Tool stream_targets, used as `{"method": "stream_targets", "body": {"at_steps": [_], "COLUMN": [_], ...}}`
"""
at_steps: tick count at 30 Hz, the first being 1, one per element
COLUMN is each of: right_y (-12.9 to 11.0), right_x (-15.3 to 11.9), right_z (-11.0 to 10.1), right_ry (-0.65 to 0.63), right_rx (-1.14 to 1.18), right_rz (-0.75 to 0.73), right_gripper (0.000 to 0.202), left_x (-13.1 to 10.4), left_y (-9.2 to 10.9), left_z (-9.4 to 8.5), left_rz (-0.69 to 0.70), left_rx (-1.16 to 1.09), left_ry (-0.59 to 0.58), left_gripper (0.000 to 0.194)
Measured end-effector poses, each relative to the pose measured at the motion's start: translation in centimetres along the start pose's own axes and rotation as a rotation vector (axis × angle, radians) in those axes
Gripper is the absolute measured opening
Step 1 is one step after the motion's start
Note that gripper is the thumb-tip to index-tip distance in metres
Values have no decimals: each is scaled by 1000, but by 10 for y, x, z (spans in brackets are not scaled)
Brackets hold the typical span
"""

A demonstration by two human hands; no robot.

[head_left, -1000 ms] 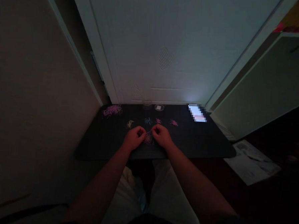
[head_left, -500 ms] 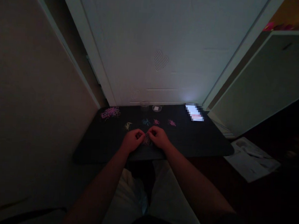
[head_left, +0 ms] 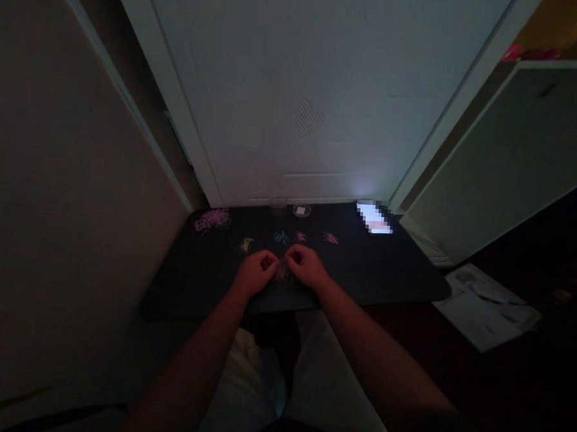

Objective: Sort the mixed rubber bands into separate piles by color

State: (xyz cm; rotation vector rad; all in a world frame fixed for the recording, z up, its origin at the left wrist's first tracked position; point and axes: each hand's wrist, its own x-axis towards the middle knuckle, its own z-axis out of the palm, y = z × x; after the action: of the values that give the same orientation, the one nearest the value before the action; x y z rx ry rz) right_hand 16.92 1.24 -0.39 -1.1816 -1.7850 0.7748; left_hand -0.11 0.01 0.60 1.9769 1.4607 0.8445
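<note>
My left hand (head_left: 258,270) and my right hand (head_left: 305,264) are close together over the dark table (head_left: 387,266), each with its fingers pinched. What the fingertips hold is too small and dim to make out. Between and just below them lies a pile of thin, pale pinkish pieces (head_left: 282,273), looking like small rubber bands. Smaller piles sit beyond my hands: a yellowish pile (head_left: 247,245), a blue pile (head_left: 281,237), a pink pile (head_left: 301,236) and a purplish-pink pile (head_left: 330,238). A larger pink-purple heap (head_left: 213,221) rests at the far left.
A clear round container (head_left: 278,206) and a clear lid with a white label (head_left: 301,211) stand along the back edge. A lit phone (head_left: 374,218) lies at the back right. Behind the table rises a white panel (head_left: 257,66); papers (head_left: 486,310) lie low on the right.
Both hands stay pinched over the pile in nearly the same place. The whole view has shifted slightly; the piles look unchanged.
</note>
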Motion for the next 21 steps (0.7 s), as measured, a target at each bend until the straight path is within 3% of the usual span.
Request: {"method": "stream_targets", "body": {"at_steps": [6, 21], "right_y": [-1, 9], "right_x": [-1, 2], "right_z": [0, 3], "right_ry": [-33, 31], "right_rx": [5, 72], "right_rz": [17, 18], "right_gripper": [5, 11], "left_x": [1, 1], "left_y": [-3, -3], "left_z": [1, 2], "left_rz": [6, 5], "left_rx": [0, -19], "left_ry": [-7, -7], "left_gripper": [16, 15]}}
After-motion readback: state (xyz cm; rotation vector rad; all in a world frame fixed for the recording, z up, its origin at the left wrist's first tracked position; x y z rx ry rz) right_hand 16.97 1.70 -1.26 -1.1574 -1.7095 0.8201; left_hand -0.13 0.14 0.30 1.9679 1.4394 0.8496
